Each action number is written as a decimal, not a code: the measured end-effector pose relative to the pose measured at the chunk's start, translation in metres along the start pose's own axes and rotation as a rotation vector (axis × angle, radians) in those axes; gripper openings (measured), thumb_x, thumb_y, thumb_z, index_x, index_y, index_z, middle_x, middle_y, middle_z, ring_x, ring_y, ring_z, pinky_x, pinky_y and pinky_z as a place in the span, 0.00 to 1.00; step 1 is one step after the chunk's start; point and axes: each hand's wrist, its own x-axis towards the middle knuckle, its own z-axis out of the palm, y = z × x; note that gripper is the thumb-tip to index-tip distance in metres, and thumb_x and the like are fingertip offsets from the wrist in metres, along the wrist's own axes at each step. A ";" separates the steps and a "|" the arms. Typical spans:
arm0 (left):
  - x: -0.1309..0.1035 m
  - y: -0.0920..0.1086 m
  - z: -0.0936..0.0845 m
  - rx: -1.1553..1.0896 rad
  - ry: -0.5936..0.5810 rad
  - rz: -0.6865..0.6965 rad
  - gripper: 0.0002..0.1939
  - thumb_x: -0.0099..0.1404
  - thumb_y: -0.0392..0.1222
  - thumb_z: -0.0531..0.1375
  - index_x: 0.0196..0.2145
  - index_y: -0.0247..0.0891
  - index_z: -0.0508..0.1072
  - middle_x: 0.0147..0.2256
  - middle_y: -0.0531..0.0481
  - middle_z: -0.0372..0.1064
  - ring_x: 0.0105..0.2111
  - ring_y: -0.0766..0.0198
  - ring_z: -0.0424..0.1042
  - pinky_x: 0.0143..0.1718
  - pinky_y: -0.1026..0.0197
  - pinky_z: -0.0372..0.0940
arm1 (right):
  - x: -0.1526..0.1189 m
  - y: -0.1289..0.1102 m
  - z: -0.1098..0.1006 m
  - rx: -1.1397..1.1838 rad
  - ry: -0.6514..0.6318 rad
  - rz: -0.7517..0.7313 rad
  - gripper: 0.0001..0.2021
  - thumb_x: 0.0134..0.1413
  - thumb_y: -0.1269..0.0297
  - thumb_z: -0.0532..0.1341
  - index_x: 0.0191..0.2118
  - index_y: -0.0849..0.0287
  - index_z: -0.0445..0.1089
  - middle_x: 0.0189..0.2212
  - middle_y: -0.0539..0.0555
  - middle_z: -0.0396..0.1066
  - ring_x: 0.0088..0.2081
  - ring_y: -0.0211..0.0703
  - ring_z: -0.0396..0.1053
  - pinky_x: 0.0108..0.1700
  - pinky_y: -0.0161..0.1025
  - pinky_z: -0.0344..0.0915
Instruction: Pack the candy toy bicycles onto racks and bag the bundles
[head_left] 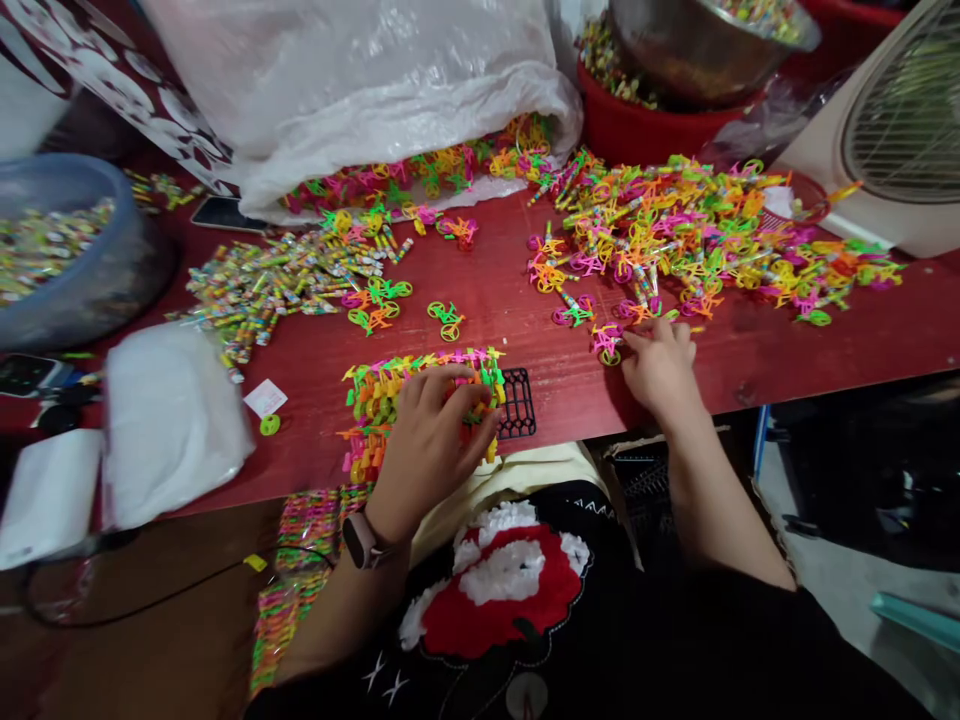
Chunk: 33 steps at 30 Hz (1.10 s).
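My left hand [442, 425] rests over rows of small bright plastic toys [367, 385] set in a black rack [517, 403], whose bare grid shows at the right end. Its fingers are curled and apart, and nothing I can make out is between them. At the near edge of the large toy pile [660, 230], my right hand [661, 365] has its fingertips down beside a pink and yellow toy [606, 343]. Those fingertips are bent and partly hidden, so a hold cannot be made out. A green and orange toy [448, 320] lies alone between the piles.
Candy-like tubes [277, 285] are heaped at the left, near a blue tub [67, 250] and folded plastic bags [172, 420]. A big white bag [375, 90] spills toys at the back. A red bucket [637, 125] and a fan [892, 130] stand at the back right.
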 end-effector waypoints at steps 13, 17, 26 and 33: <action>0.010 0.002 0.013 0.087 0.017 0.003 0.19 0.77 0.41 0.55 0.63 0.52 0.69 0.64 0.42 0.60 0.64 0.46 0.59 0.66 0.38 0.57 | -0.072 -0.117 0.064 0.668 -0.304 -0.023 0.09 0.68 0.58 0.61 0.49 0.54 0.74 0.45 0.58 0.79 0.48 0.51 0.77 0.53 0.50 0.74; 0.011 0.004 0.009 0.113 -0.073 0.020 0.20 0.76 0.45 0.56 0.63 0.57 0.70 0.69 0.46 0.55 0.65 0.42 0.56 0.65 0.34 0.54 | -0.072 -0.123 0.077 0.574 -0.333 -0.085 0.07 0.67 0.61 0.61 0.47 0.54 0.75 0.43 0.58 0.79 0.46 0.51 0.77 0.50 0.49 0.74; 0.016 0.008 0.010 0.136 -0.099 -0.033 0.16 0.77 0.51 0.55 0.58 0.51 0.73 0.68 0.43 0.56 0.62 0.39 0.58 0.61 0.32 0.56 | -0.077 -0.126 0.078 0.469 -0.311 -0.093 0.08 0.65 0.68 0.61 0.47 0.55 0.75 0.41 0.59 0.77 0.45 0.53 0.77 0.49 0.50 0.76; 0.016 0.006 0.009 0.124 -0.088 -0.014 0.16 0.76 0.49 0.56 0.59 0.52 0.70 0.68 0.46 0.55 0.65 0.41 0.55 0.65 0.33 0.54 | -0.072 -0.127 0.077 0.489 -0.345 -0.094 0.12 0.64 0.71 0.60 0.50 0.54 0.73 0.45 0.59 0.77 0.48 0.53 0.75 0.52 0.51 0.75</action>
